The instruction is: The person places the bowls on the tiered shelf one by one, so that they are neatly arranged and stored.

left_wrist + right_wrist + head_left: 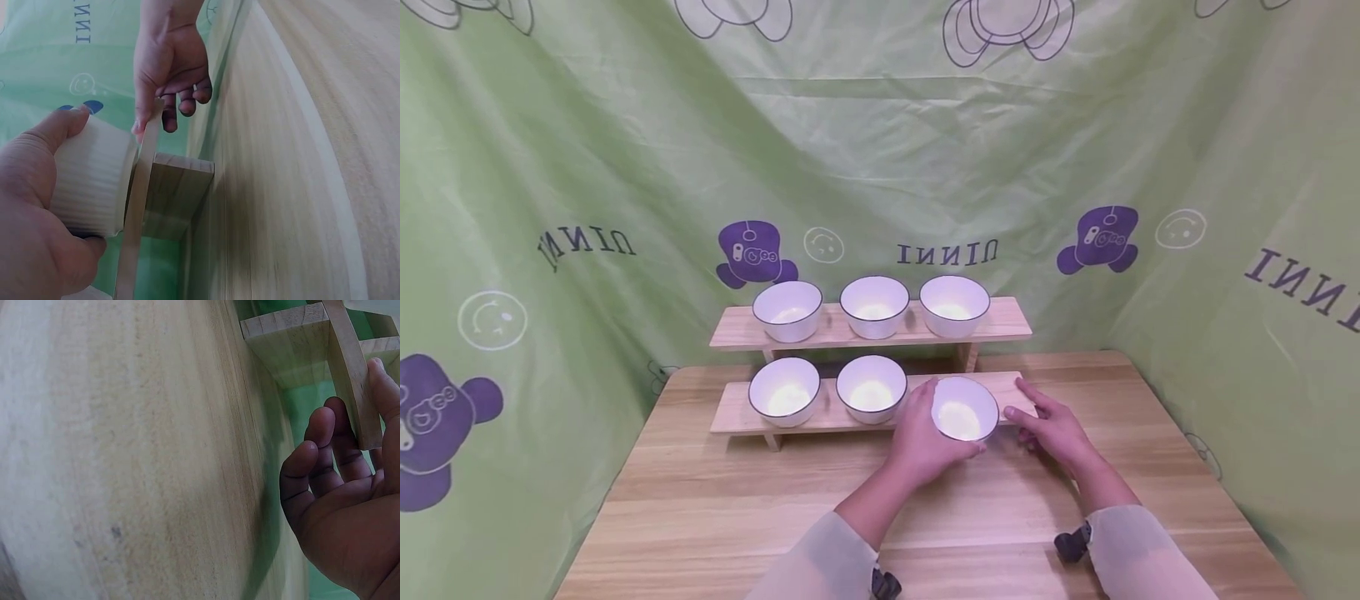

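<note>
My left hand (922, 442) grips a white dark-rimmed bowl (965, 408) by its side, at the right end of the lower board (1004, 387) of a two-tier wooden stand. In the left wrist view the bowl's ribbed wall (94, 178) shows its base against or very close to the board (139, 212). At that board's right end, my right hand (1058, 429) holds the edge. The right wrist view has the right thumb (382, 384) on one face of the board (353, 375) and curled fingers on the other side.
Two more white bowls stand on the lower board, a left one (784, 393) and a middle one (872, 390). Three matching bowls, one in the centre (875, 308), line the upper board (1011, 321). A wooden table (700, 508) carries the stand, with green printed cloth (850, 167) around it.
</note>
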{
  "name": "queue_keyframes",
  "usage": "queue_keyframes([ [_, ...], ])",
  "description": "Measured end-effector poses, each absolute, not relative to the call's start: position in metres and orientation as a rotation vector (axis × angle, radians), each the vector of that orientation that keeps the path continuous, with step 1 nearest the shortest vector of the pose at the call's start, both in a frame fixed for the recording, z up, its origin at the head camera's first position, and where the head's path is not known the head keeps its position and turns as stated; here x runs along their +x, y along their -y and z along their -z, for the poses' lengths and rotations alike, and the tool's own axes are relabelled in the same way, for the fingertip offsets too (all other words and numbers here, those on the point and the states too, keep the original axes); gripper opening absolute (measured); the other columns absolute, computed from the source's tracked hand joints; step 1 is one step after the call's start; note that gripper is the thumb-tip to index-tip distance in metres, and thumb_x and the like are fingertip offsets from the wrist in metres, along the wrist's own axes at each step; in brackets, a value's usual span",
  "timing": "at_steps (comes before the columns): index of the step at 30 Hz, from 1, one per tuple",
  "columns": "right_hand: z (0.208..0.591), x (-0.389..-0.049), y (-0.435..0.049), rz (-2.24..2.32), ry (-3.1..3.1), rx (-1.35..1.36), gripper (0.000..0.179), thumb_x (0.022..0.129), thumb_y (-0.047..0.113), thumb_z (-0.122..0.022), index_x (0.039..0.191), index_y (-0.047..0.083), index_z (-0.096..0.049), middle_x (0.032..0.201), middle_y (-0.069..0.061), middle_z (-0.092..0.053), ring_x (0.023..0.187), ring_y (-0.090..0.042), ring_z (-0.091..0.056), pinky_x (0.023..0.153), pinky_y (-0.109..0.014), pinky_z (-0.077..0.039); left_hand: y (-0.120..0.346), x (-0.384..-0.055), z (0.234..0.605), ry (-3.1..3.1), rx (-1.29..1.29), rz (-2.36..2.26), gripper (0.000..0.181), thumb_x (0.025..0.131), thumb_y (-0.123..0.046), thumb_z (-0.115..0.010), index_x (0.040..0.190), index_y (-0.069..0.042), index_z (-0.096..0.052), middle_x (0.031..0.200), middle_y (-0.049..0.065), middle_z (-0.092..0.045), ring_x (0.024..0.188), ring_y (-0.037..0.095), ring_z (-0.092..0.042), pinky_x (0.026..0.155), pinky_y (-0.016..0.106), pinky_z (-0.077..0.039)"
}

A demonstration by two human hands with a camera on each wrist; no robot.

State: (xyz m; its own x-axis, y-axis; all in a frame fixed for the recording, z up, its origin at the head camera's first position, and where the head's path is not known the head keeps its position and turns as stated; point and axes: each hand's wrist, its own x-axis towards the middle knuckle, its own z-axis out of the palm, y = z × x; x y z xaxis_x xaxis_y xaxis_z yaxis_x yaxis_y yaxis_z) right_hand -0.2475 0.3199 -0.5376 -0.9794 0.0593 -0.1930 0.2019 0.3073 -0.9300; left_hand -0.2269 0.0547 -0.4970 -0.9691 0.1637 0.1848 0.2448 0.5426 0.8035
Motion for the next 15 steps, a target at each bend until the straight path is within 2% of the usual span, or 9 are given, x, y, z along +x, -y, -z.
queue_keyframes([
  [5, 0.537, -0.247, -0.319, 1.753, -2.45, 0.253, 0.092, 0.086, 0.049, -0.083, 0.162, 0.033, -0.035, 0.077, -0.013, -0.065, 0.073, -0.026, -0.063, 0.066, -0.037, -0.058, -0.06, -0.233, 0.496, 2.661, -0.288, 1.424, 0.125, 0.059, -0.046, -0.101, 0.16, -0.012, -0.037, 0.155, 0.009, -0.045, 0.14, 0.031, -0.044, 0.114, 0.054, -0.04],
  [15, 0.538, -0.248, -0.319, 1.725, -2.464, 0.25, 0.091, 0.087, 0.052, -0.081, 0.162, 0.034, -0.035, 0.079, -0.013, -0.066, 0.076, -0.027, -0.064, 0.067, -0.036, -0.058, -0.071, -0.244, 0.494, 2.601, -0.178, 1.534, 0.126, 0.06, -0.042, -0.101, 0.162, -0.009, -0.033, 0.159, 0.008, -0.04, 0.141, 0.03, -0.045, 0.115, 0.047, -0.042],
])
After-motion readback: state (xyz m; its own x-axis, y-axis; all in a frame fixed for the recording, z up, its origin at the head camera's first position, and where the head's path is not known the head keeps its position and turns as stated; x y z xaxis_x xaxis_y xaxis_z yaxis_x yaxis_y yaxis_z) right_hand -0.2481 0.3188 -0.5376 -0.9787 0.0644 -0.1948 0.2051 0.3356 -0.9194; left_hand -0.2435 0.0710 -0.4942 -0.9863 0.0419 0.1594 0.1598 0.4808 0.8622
